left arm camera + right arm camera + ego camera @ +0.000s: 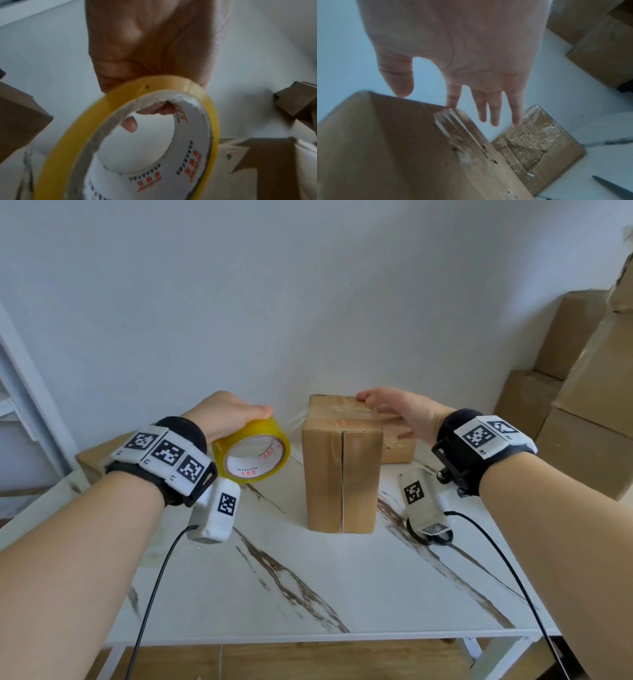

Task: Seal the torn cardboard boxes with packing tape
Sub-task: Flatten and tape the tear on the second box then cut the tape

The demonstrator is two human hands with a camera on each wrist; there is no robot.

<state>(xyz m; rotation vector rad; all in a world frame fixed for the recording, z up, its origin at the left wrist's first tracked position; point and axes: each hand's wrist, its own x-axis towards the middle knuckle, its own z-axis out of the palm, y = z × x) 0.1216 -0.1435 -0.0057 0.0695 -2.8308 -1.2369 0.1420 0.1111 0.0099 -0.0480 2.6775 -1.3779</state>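
A tall cardboard box (342, 470) stands upright mid-table, its top crossed by clear tape and torn along one edge (453, 127). My left hand (229, 414) grips a yellow tape roll (251, 451) just left of the box, fingers curled through its white core (154, 109). A stretched strip of clear tape (297, 419) runs from the roll to the box's top left edge. My right hand (394, 409) lies open on the box top, fingers straight (494, 108), thumb and index touching the cardboard.
A flatter taped box (537, 147) lies on the marble table (308, 587) behind the tall one. Scissors (435, 537) sit right of it; a blade tip (612, 188) shows. More cartons (582, 392) stack at the right, another box (20, 117) at left.
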